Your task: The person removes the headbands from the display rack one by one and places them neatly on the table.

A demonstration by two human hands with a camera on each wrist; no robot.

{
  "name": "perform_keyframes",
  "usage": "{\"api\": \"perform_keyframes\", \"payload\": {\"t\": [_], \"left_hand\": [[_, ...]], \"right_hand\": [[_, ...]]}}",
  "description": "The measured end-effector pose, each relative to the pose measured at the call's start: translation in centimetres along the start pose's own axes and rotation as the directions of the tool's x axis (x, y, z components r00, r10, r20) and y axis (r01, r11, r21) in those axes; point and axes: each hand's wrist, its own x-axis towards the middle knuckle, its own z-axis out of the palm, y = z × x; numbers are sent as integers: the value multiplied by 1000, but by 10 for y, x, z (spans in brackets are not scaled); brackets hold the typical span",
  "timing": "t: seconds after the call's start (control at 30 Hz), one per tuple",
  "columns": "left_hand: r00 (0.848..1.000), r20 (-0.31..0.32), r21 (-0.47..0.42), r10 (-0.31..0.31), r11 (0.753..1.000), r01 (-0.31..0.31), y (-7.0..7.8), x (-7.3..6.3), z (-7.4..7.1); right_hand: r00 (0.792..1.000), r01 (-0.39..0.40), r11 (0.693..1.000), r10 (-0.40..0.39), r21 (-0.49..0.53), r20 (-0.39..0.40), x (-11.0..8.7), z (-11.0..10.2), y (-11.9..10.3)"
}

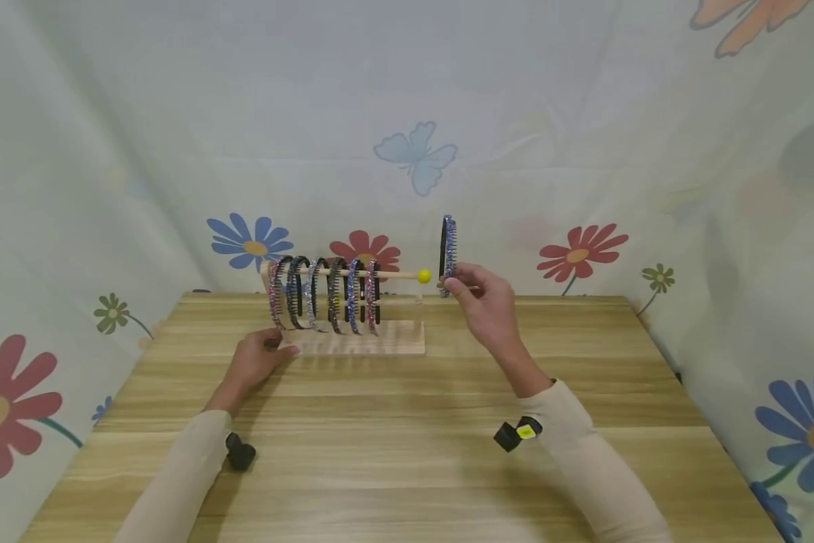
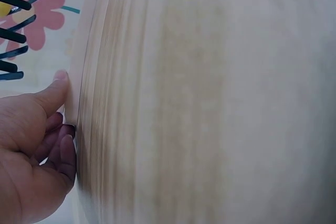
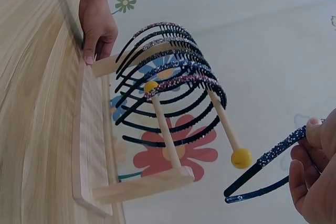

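Held headband: blue-glitter headband with dark inner teeth point(image 1: 450, 245); right of centre in the head view, upright, off the rod, just beside its tip
Right hand grip: right hand point(image 1: 486, 303); thumb and fingers pinch the held band near its lower part in the head view
Upper rod: pale round wooden rod point(image 1: 405, 274) with yellow ball tip point(image 1: 424, 276); centre of the head view; the tip is free, with a bare stretch of rod behind it
Hung headbands: row of six glittered headbands in pink, silver, blue and dark tones point(image 1: 354, 298); left of centre in the head view, side by side on the rod
Lower rod: second wooden rod point(image 3: 167, 132); centre of the right wrist view, also ball-tipped, lower in the rack
Base: flat pale wooden base board point(image 1: 407, 339); centre of the head view, below the bands
Left hand grip: left hand point(image 1: 253, 360); thumb and fingers pinch the left end of the board, judged to be steadying it
Progress: six bands on the rod, one off it; judged mid-step at the rod tip; whether that band is going on or coming off cannot be told
Remaining: this one band to settle; no other loose band shows on the wood-grain tabletop point(image 1: 407, 467)
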Motion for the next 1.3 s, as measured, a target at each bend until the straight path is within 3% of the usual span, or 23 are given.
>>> {"api": "perform_keyframes", "payload": {"t": [0.57,1.07,1.3], "left_hand": [[1000,28,-19,-9,1000,9,0,0,-3],[998,44,-19,-34,999,35,-4,2,-2],[998,52,-12,-36,999,37,-2,2,-3]], "right_hand": [[994,32,993,-44,-114,-102,0,-46,31],[977,-106,960,52,-259,-206,-4,-97,64],[969,-142,950,76,-278,-235,-9,-121,84]]}}
